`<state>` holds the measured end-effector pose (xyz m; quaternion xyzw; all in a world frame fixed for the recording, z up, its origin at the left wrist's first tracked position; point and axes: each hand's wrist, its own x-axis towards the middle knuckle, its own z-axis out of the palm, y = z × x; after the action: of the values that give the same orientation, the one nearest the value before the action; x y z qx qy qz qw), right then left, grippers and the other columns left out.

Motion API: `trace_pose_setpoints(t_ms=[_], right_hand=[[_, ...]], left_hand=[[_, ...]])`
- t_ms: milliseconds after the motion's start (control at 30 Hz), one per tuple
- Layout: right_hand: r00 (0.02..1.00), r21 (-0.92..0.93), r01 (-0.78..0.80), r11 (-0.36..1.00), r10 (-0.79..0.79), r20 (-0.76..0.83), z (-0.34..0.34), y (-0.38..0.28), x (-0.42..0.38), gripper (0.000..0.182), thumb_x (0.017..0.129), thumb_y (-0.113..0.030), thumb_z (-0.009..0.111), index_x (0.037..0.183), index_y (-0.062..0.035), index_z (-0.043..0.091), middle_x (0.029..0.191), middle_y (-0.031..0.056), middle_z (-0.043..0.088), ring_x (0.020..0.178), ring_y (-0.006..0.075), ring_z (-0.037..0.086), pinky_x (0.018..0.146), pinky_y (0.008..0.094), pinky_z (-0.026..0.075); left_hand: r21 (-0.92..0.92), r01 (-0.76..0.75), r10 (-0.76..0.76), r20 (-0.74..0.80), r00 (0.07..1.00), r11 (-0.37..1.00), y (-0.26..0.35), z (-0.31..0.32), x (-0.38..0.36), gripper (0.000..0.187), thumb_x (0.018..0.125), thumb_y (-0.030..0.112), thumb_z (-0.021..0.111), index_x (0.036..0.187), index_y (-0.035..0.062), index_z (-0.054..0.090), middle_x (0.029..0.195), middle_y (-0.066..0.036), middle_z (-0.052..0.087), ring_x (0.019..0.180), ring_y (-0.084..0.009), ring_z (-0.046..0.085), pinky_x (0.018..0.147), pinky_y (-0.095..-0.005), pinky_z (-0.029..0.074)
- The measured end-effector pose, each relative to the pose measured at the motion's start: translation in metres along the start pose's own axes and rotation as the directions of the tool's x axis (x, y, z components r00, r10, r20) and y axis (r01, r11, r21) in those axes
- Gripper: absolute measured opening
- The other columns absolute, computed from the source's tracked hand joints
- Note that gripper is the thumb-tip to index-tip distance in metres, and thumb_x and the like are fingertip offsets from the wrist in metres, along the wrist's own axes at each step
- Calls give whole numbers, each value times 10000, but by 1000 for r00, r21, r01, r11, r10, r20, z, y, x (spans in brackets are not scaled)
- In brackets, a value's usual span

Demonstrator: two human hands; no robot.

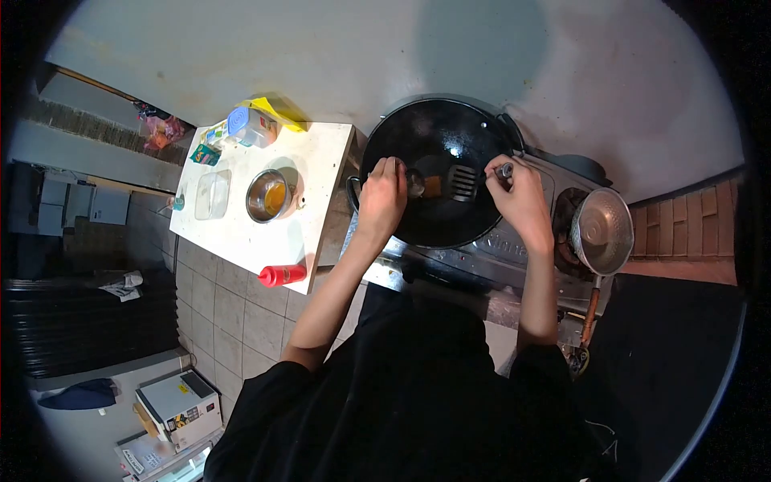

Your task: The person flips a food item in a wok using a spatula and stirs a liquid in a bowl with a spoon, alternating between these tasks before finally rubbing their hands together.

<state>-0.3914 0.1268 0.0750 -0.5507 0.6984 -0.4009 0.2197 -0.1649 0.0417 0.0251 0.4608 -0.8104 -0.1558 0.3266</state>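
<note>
Over the left side of a black wok [438, 229], my left hand [384, 197] is closed on what looks like a metal spoon [415, 183], its bowl low in the wok. My right hand [522, 197] grips the handle of a slotted spatula [463, 183] from the right. The spatula's slotted head lies inside the wok. A small brown piece of food [434, 187] sits between the spoon and the spatula head. My fingers hide most of the spoon's handle.
The wok stands on a metal gas stove [506, 245], with a dented saucepan [602, 233] to its right. On the white table [249, 241] at left are a steel bowl [269, 197] with yellow liquid, a clear tray [213, 194], a lidded container [250, 127] and a red squeeze bottle [281, 275].
</note>
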Motion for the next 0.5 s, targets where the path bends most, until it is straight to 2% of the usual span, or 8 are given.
trace_pose_setpoints(t_ms=[133,200,500], right_hand=[[996,13,67,998,-66,-55,8,0,2,134,883,-114,669,892,19,662,711,195,580,577,280,542,604,375,440],[998,-10,-57,998,57,20,5,-7,2,157,915,-145,658,917,12,668,681,191,587,548,263,543,590,368,436],[993,108,-89,990,96,-62,18,9,2,179,916,-154,638,911,20,682,643,195,590,526,215,560,561,349,430]], left_hand=[[-11,-5,5,-16,1000,1000,-2,0,-1,102,977,82,536,935,-3,573,901,-208,617,817,-431,640,680,-498,526],[-7,-29,29,-27,999,1000,-5,0,0,101,975,80,538,931,-4,572,896,-207,616,810,-431,640,677,-497,526],[-1,-58,58,-17,998,998,-14,4,-4,110,971,77,541,916,-13,569,882,-216,611,784,-434,634,681,-495,525]])
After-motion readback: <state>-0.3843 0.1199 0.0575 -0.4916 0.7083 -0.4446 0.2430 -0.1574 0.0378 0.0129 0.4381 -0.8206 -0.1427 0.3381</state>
